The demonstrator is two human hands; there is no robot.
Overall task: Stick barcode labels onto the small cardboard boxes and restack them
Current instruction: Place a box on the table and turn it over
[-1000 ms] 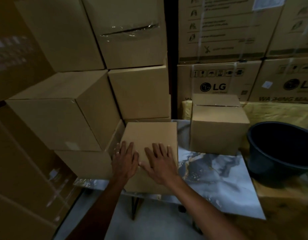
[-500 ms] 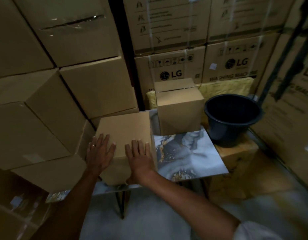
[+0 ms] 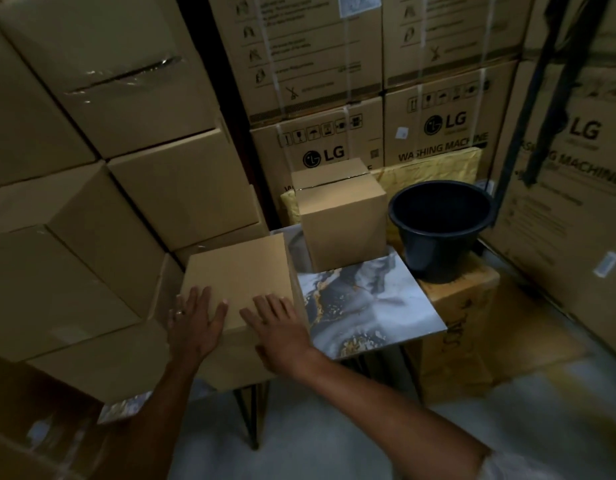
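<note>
Stacked plain cartons (image 3: 102,216): far left, piled above table height. Left hand (image 3: 195,322): fingers straight and spread, flat on the top near edge of the near cardboard box (image 3: 240,271), gripping nothing; ring on one finger. Near cardboard box: left end of the marble-patterned table (image 3: 365,306), touching the stack. Right hand (image 3: 277,329): fingers straight, flat on the same box's near right corner, gripping nothing. Second cardboard box (image 3: 341,216): table's far edge, apart from the first. Black bucket (image 3: 441,230): right, on a yellow-wrapped carton (image 3: 455,327). LG washing machine cartons (image 3: 438,133): behind.
</note>
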